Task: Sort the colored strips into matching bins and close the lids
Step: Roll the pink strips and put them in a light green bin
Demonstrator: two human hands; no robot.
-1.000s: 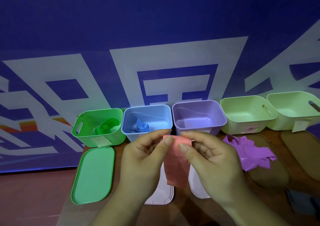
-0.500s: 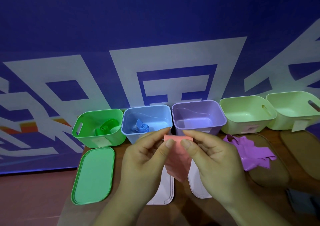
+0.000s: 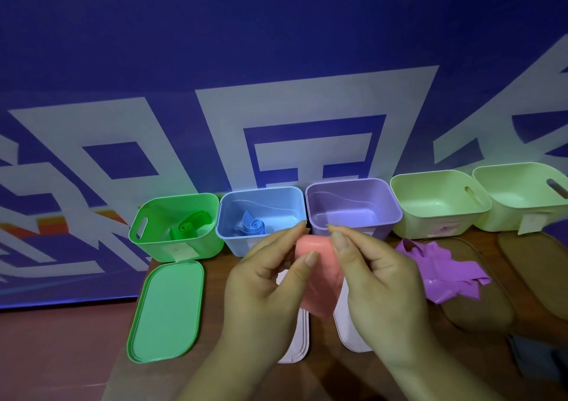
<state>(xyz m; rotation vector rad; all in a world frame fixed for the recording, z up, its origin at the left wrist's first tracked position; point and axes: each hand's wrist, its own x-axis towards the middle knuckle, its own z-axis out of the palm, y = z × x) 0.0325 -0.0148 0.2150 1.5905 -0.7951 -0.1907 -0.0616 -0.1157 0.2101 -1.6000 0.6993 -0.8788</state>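
A blue wall point(image 3: 276, 31) with pale shapes is backing a brown table point(image 3: 215, 262) carrying a row of open bins point(image 3: 430, 225). Above it, the left hand point(image 3: 261, 293) and right hand point(image 3: 384, 287) are both pinching a pink strip point(image 3: 322, 287), just before the purple bin point(image 3: 353, 197).

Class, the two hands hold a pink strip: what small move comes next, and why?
Probably roll the salmon-pink rubbery strip down into a coil: the left hand and right hand pinch its curled top edge, and the sorted green strip and blue strip both lie coiled.
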